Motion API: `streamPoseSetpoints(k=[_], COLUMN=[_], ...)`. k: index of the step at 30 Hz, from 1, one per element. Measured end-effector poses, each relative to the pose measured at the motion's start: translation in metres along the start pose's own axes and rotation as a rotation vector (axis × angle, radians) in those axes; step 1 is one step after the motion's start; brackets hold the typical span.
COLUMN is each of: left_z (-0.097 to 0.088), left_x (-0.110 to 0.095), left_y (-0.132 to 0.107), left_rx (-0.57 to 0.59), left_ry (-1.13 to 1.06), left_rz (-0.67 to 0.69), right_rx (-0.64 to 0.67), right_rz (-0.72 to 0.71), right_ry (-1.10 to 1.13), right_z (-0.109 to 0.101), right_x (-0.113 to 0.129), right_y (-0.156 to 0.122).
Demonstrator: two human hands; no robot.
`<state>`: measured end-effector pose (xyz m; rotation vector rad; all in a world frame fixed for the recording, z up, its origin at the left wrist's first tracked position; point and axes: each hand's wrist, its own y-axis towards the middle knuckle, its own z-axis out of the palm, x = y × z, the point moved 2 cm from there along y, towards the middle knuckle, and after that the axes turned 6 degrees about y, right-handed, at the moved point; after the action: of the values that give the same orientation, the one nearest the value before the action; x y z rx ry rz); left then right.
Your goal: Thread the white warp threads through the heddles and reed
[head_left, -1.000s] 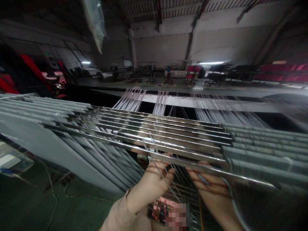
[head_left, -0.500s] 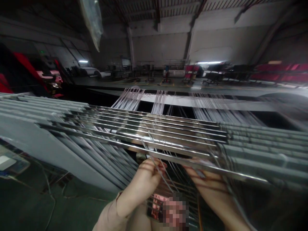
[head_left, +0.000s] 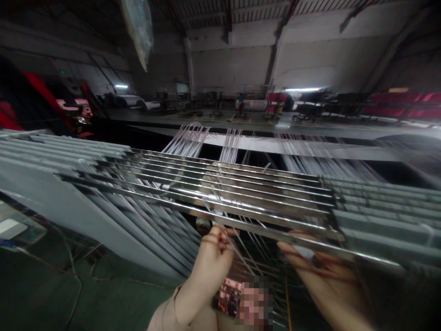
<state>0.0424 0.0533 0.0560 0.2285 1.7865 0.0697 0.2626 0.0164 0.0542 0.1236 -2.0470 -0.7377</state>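
In the head view my left hand (head_left: pixel 215 250) is raised just below the front metal bar (head_left: pixel 248 224). Its thumb and fingers are pinched together on a pale yarn (head_left: pixel 243 259), which slants down past the fingertips. My right hand (head_left: pixel 320 271) is farther right, beneath the same bar, fingers curled. Something whitish (head_left: pixel 305 252) shows between those fingers, too blurred to name. More thin yarns (head_left: pixel 253 236) run down between the two hands. Parallel metal bars (head_left: pixel 227 177) lie behind the front one, with yarns passing through them.
Grey frame panels (head_left: pixel 113 230) stand at the left, more frames (head_left: pixel 389 216) at the right. White yarn sheets (head_left: pixel 189 140) spread over a beam behind. A plastic bag (head_left: pixel 139 32) hangs overhead. A cable (head_left: pixel 77 294) lies on the floor beside a box (head_left: pixel 20 227).
My right hand has moved to the right along the front bar, away from my left hand. My left hand stays almost in place, still pinched. The view has shifted slightly.
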Motion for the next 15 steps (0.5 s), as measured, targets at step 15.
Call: streamPoseSetpoints(k=[15], left_z=[0.003], left_x=[-0.03], left_y=[-0.017], left_rx=[0.129], left_ry=[0.441], left_rz=[0.261], right_rx=[0.192], right_rz=[0.166], right_ry=[0.182], right_z=[0.02], right_x=[0.017], right_y=[0.01])
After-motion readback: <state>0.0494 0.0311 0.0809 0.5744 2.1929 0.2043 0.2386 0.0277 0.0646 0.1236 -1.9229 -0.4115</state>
